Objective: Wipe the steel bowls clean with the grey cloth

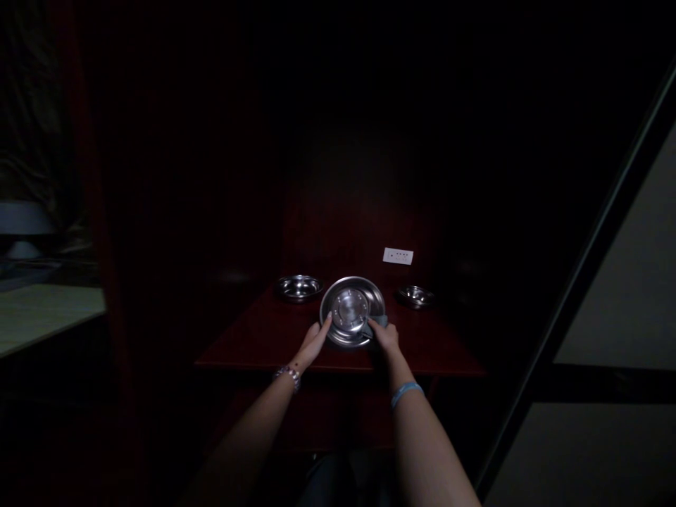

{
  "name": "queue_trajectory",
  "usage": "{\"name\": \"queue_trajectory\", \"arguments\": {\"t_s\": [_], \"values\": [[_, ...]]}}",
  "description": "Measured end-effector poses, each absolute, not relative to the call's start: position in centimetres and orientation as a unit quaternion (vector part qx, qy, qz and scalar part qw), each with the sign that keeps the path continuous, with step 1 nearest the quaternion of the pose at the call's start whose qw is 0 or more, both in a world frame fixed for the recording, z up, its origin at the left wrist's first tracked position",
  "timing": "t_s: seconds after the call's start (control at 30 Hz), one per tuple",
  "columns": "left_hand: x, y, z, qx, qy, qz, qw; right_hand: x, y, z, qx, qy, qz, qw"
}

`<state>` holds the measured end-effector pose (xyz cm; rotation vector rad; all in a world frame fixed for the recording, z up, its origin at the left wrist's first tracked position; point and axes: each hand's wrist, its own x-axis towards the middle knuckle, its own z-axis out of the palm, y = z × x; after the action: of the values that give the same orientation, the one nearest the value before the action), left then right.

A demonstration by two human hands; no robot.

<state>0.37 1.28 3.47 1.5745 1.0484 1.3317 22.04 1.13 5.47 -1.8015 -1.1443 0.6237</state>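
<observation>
A round stainless steel bowl (349,308) is held up tilted, its round flat base and rim facing me. My left hand (315,343) grips it by its left edge, with the thumb lying on the metal. A grey cloth (377,325) is bunched in my right hand (387,336), pressed against the lower right of the bowl. The fingers behind the bowl and cloth are hidden.
Two more metal bowls stand on the dark red table (253,345): a left one (299,287) and a smaller right one (415,296). A white wall socket (398,255) sits behind. Dark panels flank the table, and a pale tabletop (47,313) lies at far left.
</observation>
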Motion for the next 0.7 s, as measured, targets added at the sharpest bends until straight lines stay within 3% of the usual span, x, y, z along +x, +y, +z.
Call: {"name": "queue_trajectory", "arguments": {"t_s": [0.5, 0.7], "values": [[0.6, 1.7, 3.3, 0.640, 0.383, 0.503, 0.436, 22.9, -1.2, 7.1, -0.752, -0.454, 0.216, 0.427], [0.6, 1.6, 3.2, 0.668, 0.420, 0.467, 0.399, 23.6, -0.3, 6.1, -0.763, -0.408, 0.226, 0.448]]}}
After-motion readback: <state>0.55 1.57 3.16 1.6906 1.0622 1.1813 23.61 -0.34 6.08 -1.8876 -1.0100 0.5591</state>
